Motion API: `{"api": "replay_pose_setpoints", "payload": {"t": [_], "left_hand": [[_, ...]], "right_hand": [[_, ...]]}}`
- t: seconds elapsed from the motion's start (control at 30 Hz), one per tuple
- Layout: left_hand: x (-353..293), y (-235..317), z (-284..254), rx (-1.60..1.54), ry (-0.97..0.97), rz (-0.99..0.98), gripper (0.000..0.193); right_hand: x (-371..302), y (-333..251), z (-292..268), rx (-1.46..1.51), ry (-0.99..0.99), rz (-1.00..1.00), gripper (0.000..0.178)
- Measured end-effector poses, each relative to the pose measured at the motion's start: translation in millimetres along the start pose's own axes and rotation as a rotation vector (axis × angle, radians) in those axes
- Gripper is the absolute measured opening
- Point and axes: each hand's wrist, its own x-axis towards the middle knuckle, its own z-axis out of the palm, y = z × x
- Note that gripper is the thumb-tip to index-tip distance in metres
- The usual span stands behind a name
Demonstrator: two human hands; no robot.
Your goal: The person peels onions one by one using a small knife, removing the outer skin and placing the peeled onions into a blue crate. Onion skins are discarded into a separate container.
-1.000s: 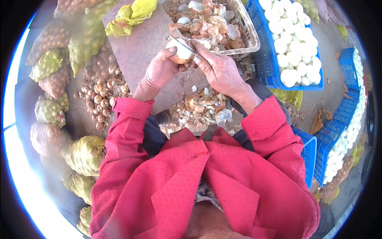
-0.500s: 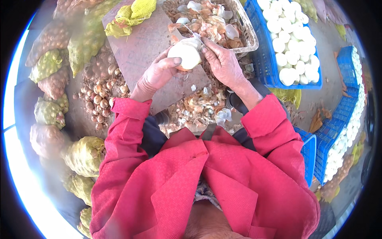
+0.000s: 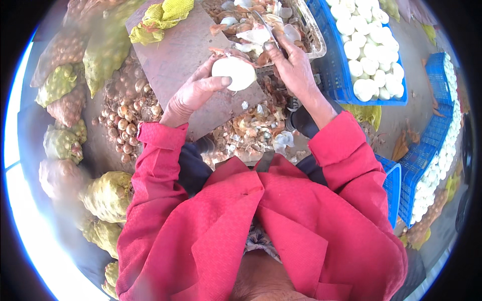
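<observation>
A mostly peeled white onion (image 3: 235, 73) rests in my left hand (image 3: 193, 95), with the thumb pressed on its near side and brown skin still along its far edge. My right hand (image 3: 297, 72) is closed around a small knife (image 3: 266, 24), whose thin blade points away and to the left over loose skins. Knife and onion are apart. The knife's handle is mostly hidden by my fingers. Beneath the hands lies a flat, dusty board (image 3: 165, 70).
A pale plastic crate (image 3: 318, 42) holds onion skins. Right of it, a blue crate (image 3: 335, 75) is full of peeled onions. More blue crates (image 3: 429, 133) line the far right. Unpeeled onions (image 3: 125, 125) and net sacks (image 3: 106, 195) are at left; skins (image 3: 251, 131) litter the floor.
My right hand has moved away from the onion, up and to the right, bringing the knife blade clear of it. The left hand has turned the onion slightly.
</observation>
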Motion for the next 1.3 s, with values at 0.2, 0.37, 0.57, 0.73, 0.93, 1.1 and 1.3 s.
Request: {"api": "replay_pose_setpoints", "payload": {"t": [0.2, 0.37, 0.57, 0.73, 0.93, 1.1, 1.3], "left_hand": [[4, -3, -3, 0.058, 0.122, -0.015, 0.065], [6, 2, 3, 0.236, 0.037, -0.051, 0.064], [8, 4, 2, 0.273, -0.022, -0.085, 0.058], [5, 11, 5, 0.311, -0.072, -0.127, 0.057], [4, 9, 3, 0.318, -0.096, -0.183, 0.059], [6, 3, 2, 0.327, -0.1, -0.19, 0.06], [10, -1, 7, 0.272, -0.077, -0.154, 0.059]], "right_hand": [[-16, -31, -11, 0.024, -0.217, -0.26, 0.03], [-13, -19, 0, 0.015, -0.191, -0.385, 0.027], [-9, -16, -9, -0.01, -0.324, -0.241, 0.032], [-7, -21, -12, -0.107, -0.409, -0.235, 0.028], [-10, -18, -6, -0.051, -0.424, -0.181, 0.027], [-13, -21, -1, -0.11, -0.362, -0.165, 0.024], [-11, -14, 1, -0.083, -0.219, -0.109, 0.025]]}}
